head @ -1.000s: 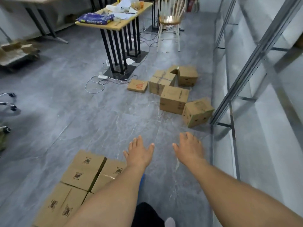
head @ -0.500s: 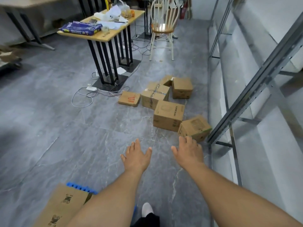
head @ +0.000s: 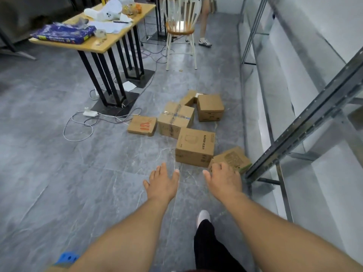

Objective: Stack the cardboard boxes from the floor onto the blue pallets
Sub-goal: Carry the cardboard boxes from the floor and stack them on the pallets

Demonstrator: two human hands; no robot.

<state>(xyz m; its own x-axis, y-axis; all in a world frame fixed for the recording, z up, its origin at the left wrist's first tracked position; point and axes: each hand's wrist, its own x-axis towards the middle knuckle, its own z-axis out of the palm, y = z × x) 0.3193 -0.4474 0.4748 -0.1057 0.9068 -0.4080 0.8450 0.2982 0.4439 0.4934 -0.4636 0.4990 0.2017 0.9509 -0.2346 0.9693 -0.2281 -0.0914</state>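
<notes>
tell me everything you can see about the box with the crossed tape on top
The taped box is a plain brown cardboard carton, roughly cube-shaped and closed, with clear shiny tape running across its top in a cross. It sits flat on the grey tiled floor, turned at an angle, in the middle of the loose cluster. The flat box with red marks lies against its left side, and the box printed SUPOR butts against its near right corner. Faint markings show on its front face, too blurred to read. Neither hand touches it.

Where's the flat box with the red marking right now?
In the head view, the flat box lies on the floor left of the taped box, just right of the white cables.
</notes>
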